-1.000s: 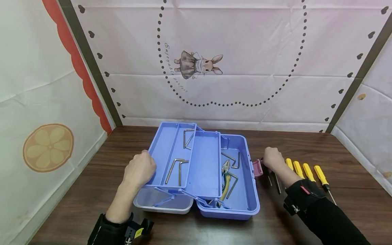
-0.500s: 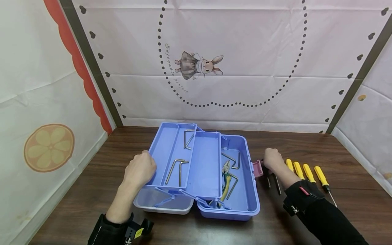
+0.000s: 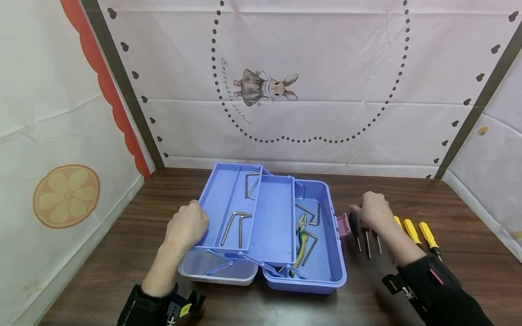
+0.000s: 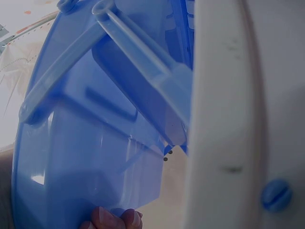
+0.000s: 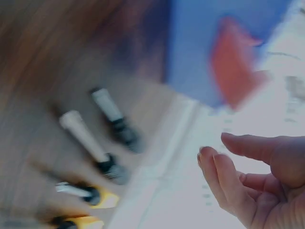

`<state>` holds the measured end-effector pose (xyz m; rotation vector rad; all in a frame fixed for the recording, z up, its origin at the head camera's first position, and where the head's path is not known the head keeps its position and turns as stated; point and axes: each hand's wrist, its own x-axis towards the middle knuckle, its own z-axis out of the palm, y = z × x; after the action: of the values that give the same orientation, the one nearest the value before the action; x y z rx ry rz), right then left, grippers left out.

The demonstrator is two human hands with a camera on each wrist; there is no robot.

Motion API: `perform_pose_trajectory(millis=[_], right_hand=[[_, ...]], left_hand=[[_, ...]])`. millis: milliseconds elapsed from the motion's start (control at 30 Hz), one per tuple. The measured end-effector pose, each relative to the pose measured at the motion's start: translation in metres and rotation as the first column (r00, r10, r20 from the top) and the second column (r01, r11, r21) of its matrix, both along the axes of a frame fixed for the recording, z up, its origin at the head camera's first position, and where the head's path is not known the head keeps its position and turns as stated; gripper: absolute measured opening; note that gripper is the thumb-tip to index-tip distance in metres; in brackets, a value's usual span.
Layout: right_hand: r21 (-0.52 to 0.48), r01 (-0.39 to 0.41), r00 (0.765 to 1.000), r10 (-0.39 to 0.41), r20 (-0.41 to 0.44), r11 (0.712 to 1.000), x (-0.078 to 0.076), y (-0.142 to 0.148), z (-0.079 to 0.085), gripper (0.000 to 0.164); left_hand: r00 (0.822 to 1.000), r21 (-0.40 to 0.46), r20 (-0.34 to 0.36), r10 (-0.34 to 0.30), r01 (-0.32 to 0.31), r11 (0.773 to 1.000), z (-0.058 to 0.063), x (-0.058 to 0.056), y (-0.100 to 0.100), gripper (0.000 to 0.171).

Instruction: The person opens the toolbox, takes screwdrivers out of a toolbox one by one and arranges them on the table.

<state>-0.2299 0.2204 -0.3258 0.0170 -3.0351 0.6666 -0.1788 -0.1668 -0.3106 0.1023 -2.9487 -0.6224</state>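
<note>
A blue toolbox [image 3: 322, 283] stands on the table with its trays fanned out to the left. My left hand [image 3: 187, 226] grips the left edge of the upper tray [image 3: 222, 192]; its fingertips [image 4: 107, 218] show at the tray's underside in the left wrist view. Over a row of screwdrivers right of the box hovers my right hand [image 3: 374, 210]. Its thumb and fingers are parted and loosely bent, holding nothing, in the right wrist view. A black-handled screwdriver [image 3: 354, 224] lies nearest the box. Yellow-handled screwdrivers [image 3: 427, 233] lie farther right, some partly hidden by the hand.
Bent hex keys [image 3: 240, 228] lie in the upper tray. Green-and-yellow pliers [image 3: 302, 242] and more hex keys lie in the box bottom. A pink latch [image 3: 344, 225] sticks out on the box's right side. White printed cloth walls [image 3: 326, 68] border the dark wooden table [image 3: 261, 312].
My right hand has moved right, off the black-handled screwdriver, which now shows beside the latch. The left hand stays on the tray.
</note>
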Motion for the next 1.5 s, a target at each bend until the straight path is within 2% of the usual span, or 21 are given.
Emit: perform_pose_trajectory(millis=[100,200,333,500,867,1067,1233,1367,1500], right_hand=[[-0.064,-0.033,0.999,0.032,-0.024,0.997,0.023,-0.004,0.012,0.030],[-0.088,-0.092,0.995,0.088,-0.047,0.992,0.045,-0.011,0.016,0.032],[-0.110,-0.133,0.991,0.130,-0.030,0.985,0.066,-0.022,0.012,0.035],[-0.162,-0.145,0.988,0.151,0.023,0.976,0.080,-0.033,0.002,0.035],[-0.271,-0.166,0.981,0.187,0.053,0.948,0.082,-0.041,-0.019,0.015],[-0.377,-0.158,0.974,0.207,0.093,0.912,0.080,-0.041,-0.022,0.019],[-0.429,-0.154,0.964,0.231,0.134,0.890,0.079,-0.039,-0.023,0.023],[-0.442,-0.199,0.953,0.278,0.123,0.875,0.078,-0.036,-0.024,0.025],[-0.447,-0.235,0.945,0.311,0.103,0.863,0.078,-0.035,-0.025,0.026]], left_hand=[[1.000,0.006,0.005,-0.003,0.003,1.000,0.000,0.000,0.000,0.026],[1.000,0.006,-0.001,0.001,-0.001,1.000,0.000,0.000,0.000,0.026],[1.000,0.003,-0.007,0.003,-0.003,1.000,0.000,-0.001,0.000,0.025],[1.000,0.005,0.000,-0.003,0.003,1.000,-0.001,-0.001,0.001,0.025],[1.000,0.000,0.006,0.002,-0.002,1.000,-0.001,-0.001,0.001,0.026],[1.000,-0.003,0.006,-0.012,0.012,1.000,0.000,0.002,-0.002,0.027],[0.997,0.070,-0.007,-0.081,0.081,0.994,0.001,0.006,-0.008,0.030],[0.990,0.207,-0.068,-0.125,0.137,0.969,-0.001,0.009,-0.020,0.048],[0.981,0.367,-0.133,-0.139,0.179,0.913,-0.008,0.013,-0.036,0.059]])
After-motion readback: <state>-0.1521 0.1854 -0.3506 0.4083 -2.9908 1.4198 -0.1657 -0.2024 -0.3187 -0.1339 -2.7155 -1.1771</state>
